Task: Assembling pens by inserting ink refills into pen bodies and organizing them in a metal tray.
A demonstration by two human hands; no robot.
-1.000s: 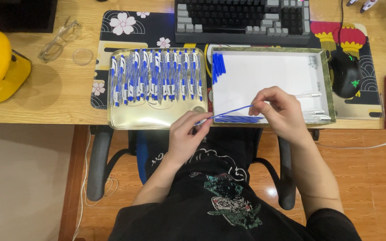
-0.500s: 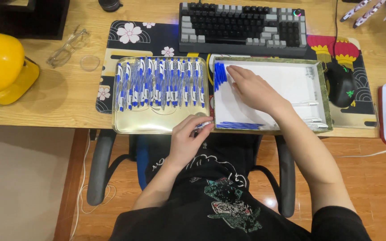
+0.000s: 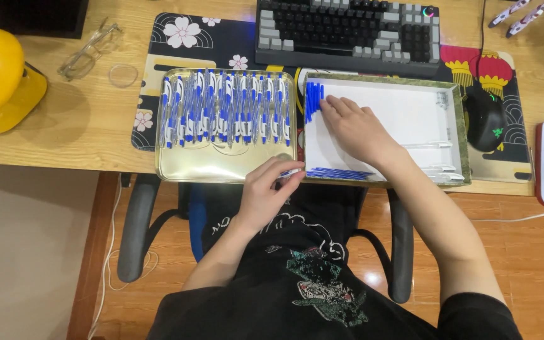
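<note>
1. The left hand (image 3: pixel 269 192) hovers at the near edge of the surface (image 3: pixel 64 126), its grip closed around a partly built pen (image 3: pixel 289 172). Only the white-and-blue tip shows past the fingers. The pen's long axis runs roughly left to right, tip pointing toward the right hand; held this way, its open end seems ready to take a part.

2. The right hand (image 3: pixel 357 129) lies palm down inside the white box (image 3: pixel 451 129), just beyond and to the right of the left grip. Its fingers are spread flat and the fingertips touch a small stack of blue refills (image 3: pixel 313 101) in the far-left corner of the box. I cannot tell whether it has pinched one yet; it looks like a loose, open reach.

3. Those blue refills stand with their long axes pointing away from the person. A second bundle of blue refills (image 3: pixel 338 173) lies along the near wall of the box, just right of the left grip, axes running left to right. Sorting them against the walls keeps them from rolling.

4. Directly beyond the left grip sits a gold tray (image 3: pixel 221 170) with finished white-and-blue pens (image 3: pixel 225 107) in a side-by-side row, all pointing away from the person, probably so they are easy to count.

5. A few clear pen barrels (image 3: pixel 439 169) lie at the box's right side, beyond the right wrist.
</note>
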